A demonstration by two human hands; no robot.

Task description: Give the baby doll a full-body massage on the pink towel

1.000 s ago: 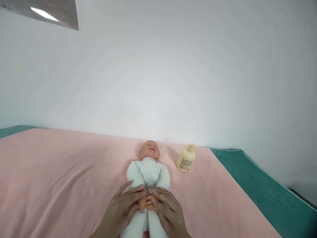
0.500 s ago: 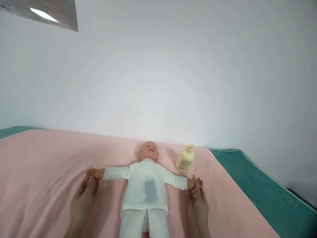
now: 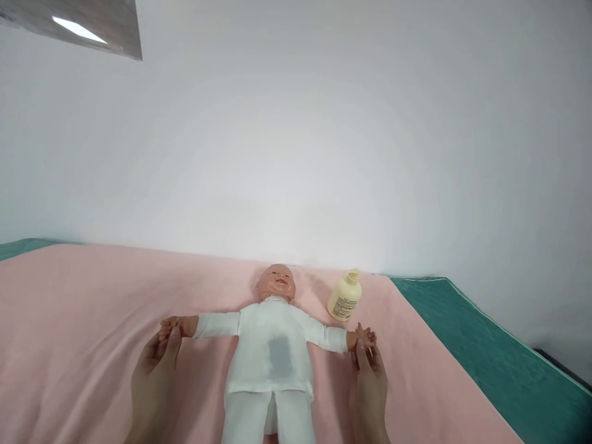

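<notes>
Faced a pale wall (image 3: 296,135) beyond the doll (image 3: 268,333), brightest in the stretch above the doll's head! Looked down onto pink cloth (image 3: 92,290) spread beneath the doll, wrinkled to its left, with green sheeting (image 3: 472,345) showing well to its right. Found the doll flat on its back on that cloth, head toward the wall, in a white top (image 3: 250,367) with a grey patch (image 3: 280,357) and white trousers (image 3: 296,416). And over to the left of the doll: gripped one outstretched doll hand (image 3: 169,327) in the left hand (image 3: 155,376), between thumb and fingers! Did likewise to the right of the doll: gripped the other in the right hand (image 3: 371,376). Spied a cream pump bottle (image 3: 343,300), standing near the doll's arm on that side. Caught a glossy grey panel (image 3: 69,24) far up and left of the doll, too, bearing a bright white streak.
</notes>
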